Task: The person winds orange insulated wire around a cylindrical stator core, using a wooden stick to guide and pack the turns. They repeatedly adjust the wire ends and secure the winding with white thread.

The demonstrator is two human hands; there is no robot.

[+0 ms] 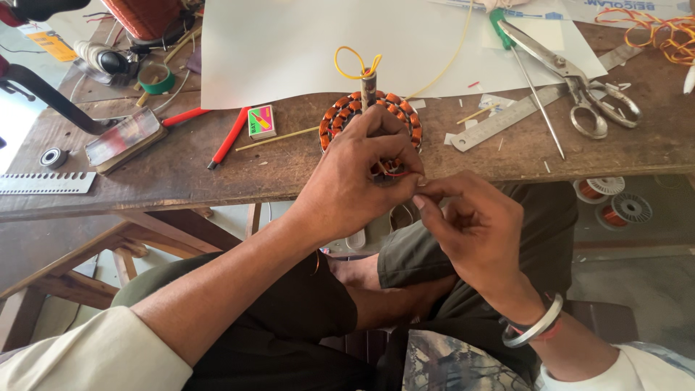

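Workbench (217,166): wooden, across the upper frame; the wound motor stator sits close to its near edge, so a hard tug might drag it off.
Motor stator (347,108): upper centre, copper coils around a central shaft; partly hidden by the left hand.
Shears (572,72): upper right, lying open, well apart.
Left hand (355,181): centre, fingers pinched on the red wire.
Right hand (470,224): just right of centre, fingertips nipping the same wire.
Red wire (398,174): thin lead between both hands; over-pulling could snap it.

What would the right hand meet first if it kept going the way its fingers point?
The right hand points left toward the left hand; its fingertips would likely meet those fingers and the thin red wire almost at once.
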